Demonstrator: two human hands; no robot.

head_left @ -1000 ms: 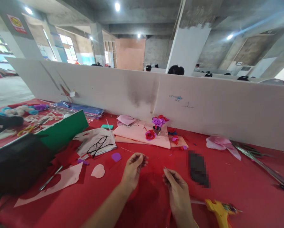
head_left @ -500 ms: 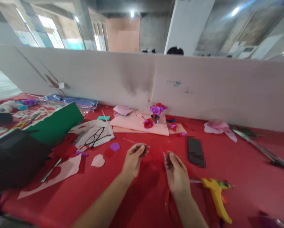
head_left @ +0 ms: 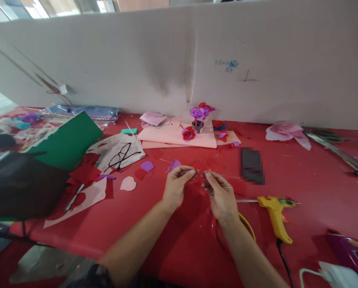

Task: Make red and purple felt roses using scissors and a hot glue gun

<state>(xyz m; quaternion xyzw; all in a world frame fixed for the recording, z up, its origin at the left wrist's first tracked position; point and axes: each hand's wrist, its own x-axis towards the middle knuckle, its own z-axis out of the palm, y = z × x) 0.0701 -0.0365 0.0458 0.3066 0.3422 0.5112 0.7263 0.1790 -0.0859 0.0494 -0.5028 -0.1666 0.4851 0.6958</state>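
My left hand (head_left: 176, 185) and my right hand (head_left: 219, 194) meet over the red table covering (head_left: 305, 176), fingertips almost touching. Both pinch a small red felt piece (head_left: 199, 179) between them; a thin wire or needle seems to stick out from the right fingers. Just beyond the hands lie a purple felt scrap (head_left: 175, 164) and red petal cut-outs. Further back, a small cup with purple and red felt roses (head_left: 199, 114) stands on pink felt sheets (head_left: 176, 137).
A yellow glue gun (head_left: 275, 211) lies right of my right hand, a dark phone (head_left: 252, 165) beyond it. Glasses (head_left: 122, 156) rest on white paper at left, next to a green sheet (head_left: 66, 142) and black bag (head_left: 20, 186). A white partition (head_left: 257, 48) closes the far side.
My hands have come together from apart and moved away from me. The camera has tilted down, so the hall behind the partition has dropped out of view.
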